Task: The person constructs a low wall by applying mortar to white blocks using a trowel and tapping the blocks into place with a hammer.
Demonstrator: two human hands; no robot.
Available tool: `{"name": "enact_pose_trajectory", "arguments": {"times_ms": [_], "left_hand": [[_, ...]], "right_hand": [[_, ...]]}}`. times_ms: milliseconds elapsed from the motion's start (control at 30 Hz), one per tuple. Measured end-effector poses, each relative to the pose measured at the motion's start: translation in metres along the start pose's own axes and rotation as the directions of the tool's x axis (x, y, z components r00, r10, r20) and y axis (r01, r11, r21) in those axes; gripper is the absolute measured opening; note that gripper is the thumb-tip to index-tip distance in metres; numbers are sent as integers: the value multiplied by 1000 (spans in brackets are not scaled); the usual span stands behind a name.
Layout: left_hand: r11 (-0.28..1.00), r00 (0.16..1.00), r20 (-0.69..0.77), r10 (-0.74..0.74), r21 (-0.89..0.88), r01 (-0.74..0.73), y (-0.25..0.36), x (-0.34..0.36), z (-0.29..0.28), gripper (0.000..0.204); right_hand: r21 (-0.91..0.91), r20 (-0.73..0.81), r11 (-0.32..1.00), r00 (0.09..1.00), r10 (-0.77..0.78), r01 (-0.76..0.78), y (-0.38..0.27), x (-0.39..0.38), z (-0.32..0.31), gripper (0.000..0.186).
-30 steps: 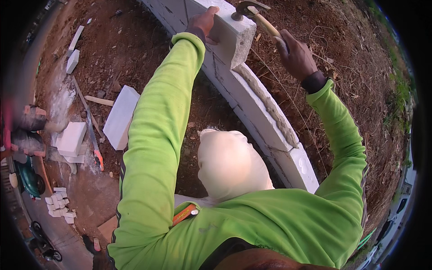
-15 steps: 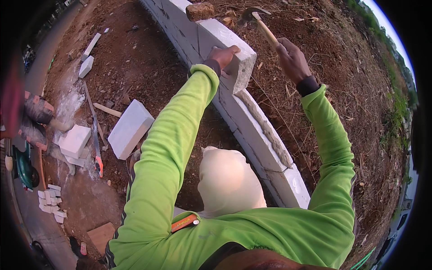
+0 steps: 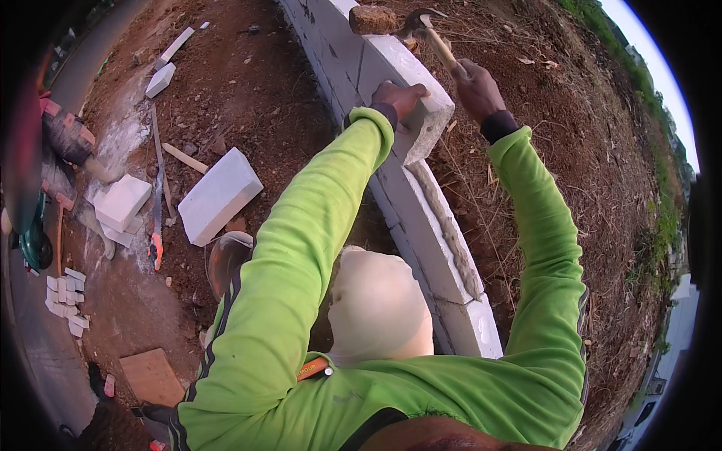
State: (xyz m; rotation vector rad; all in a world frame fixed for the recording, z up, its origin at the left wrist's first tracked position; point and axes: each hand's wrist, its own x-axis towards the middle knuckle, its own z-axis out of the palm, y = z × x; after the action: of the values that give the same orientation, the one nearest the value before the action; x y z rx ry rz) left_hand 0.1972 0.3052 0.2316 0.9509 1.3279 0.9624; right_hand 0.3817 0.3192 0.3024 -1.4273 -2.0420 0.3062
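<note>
My left hand (image 3: 398, 99) grips the near end of a white block (image 3: 423, 134) that stands on a low wall, its fingers bent at the block's upper edge. In my right hand (image 3: 479, 92) is a claw hammer (image 3: 442, 51), held by its wooden handle. The hammer's dark head is up beside a rough brown brick lump (image 3: 374, 20) lying on top of the wall; whether the two touch I cannot tell. Nearer to me, a strip of grey mortar (image 3: 449, 229) runs along the top of the lower white blocks (image 3: 432, 252).
On the soil at left lie a loose white block (image 3: 220, 197), a handsaw (image 3: 158, 192) with an orange grip and smaller block pieces (image 3: 68, 301). Another person's leg (image 3: 71, 139) shows at far left. A thin string (image 3: 474, 177) runs beside the wall; dry grass covers the right side.
My right hand has brought the hammer head leftward, close to the brown lump. My left hand stays on the white block. The whole view has shifted a little.
</note>
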Motion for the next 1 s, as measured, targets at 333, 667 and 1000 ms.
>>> {"name": "enact_pose_trajectory", "arguments": {"times_ms": [333,667,1000], "left_hand": [[999,993,120,15,-41,-10,-10,19,0,99],[995,996,18,82,-60,-81,-4,1,2,105],[989,990,31,137,-67,-134,-4,-1,4,100]], "right_hand": [[834,300,355,887,352,-423,-99,-252,5,16],[976,139,21,691,710,-219,-37,-272,184,14],[966,127,61,670,732,-250,-27,-236,217,15]]}}
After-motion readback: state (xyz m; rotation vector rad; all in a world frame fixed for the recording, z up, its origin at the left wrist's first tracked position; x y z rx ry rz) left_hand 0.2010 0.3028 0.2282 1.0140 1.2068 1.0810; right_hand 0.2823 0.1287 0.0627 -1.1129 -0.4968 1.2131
